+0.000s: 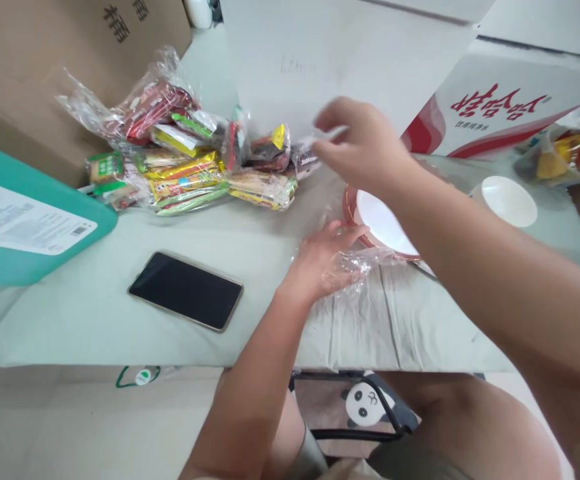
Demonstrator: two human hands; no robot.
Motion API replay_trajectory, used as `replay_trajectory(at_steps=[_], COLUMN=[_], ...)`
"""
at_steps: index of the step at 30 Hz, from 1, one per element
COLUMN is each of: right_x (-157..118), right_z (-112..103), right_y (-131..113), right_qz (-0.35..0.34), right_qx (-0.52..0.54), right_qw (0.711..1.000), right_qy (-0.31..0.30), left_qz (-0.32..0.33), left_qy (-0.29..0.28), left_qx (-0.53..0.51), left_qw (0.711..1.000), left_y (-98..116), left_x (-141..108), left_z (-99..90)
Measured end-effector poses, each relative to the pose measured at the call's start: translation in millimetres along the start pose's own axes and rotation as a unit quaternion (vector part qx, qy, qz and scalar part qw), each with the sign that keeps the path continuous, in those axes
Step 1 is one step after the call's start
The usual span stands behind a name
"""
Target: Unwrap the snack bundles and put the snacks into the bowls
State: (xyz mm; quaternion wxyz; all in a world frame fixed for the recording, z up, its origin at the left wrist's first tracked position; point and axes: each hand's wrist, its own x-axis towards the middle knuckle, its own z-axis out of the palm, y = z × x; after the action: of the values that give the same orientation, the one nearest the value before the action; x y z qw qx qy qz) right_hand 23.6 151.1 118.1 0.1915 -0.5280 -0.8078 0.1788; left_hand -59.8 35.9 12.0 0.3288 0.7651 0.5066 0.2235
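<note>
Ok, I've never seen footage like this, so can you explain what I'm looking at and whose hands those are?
There's no machine here: these are a person's bare hands, seen in one picture from a camera worn on their head, looking forward and down. The left hand touches crinkled clear plastic beside a pink-rimmed dish; how firmly it grips, I can't tell. The right hand is raised and blurred, with nothing visible in it. On the pale-covered table lie a phone, a pile of wrapped snacks and a white bowl.
</note>
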Motion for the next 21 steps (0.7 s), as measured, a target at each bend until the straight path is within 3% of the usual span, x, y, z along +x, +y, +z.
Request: replay_trajectory(at_steps=[4, 6, 8, 10, 14, 21], right_x=[-51.2, -63.2, -67.0, -66.6, -64.1, -63.1], right_z=[-39.4, -46.8, -46.1, -41.8, -36.6, -36.6], right_y=[74.3, 105.6, 126.4, 137.2, 144.1, 153.5], right_qz=[0.137, 0.191, 0.192, 0.176, 0.167, 0.200], right_qx=[-0.158, -0.245, -0.290, -0.310, -0.326, -0.325], right_qw=[0.977, 0.950, 0.936, 0.933, 0.930, 0.924], right_qy=[0.038, -0.019, -0.056, -0.051, 0.015, -0.010], left_qz=[0.000, -0.015, -0.044, -0.065, -0.074, -0.061], left_qy=[0.018, 0.028, 0.029, 0.026, 0.032, 0.042], left_qx=[-0.008, -0.018, -0.017, -0.008, 0.001, -0.004], left_qw=[1.000, 0.999, 0.998, 0.998, 0.997, 0.997], left_y=[1.8, 5.8, 10.6, 14.5, 15.5, 6.0], left_x=[-2.0, -0.3, 2.8, 6.1, 9.5, 15.1], left_z=[1.5, 3.1, 5.3, 7.8, 12.2, 14.3])
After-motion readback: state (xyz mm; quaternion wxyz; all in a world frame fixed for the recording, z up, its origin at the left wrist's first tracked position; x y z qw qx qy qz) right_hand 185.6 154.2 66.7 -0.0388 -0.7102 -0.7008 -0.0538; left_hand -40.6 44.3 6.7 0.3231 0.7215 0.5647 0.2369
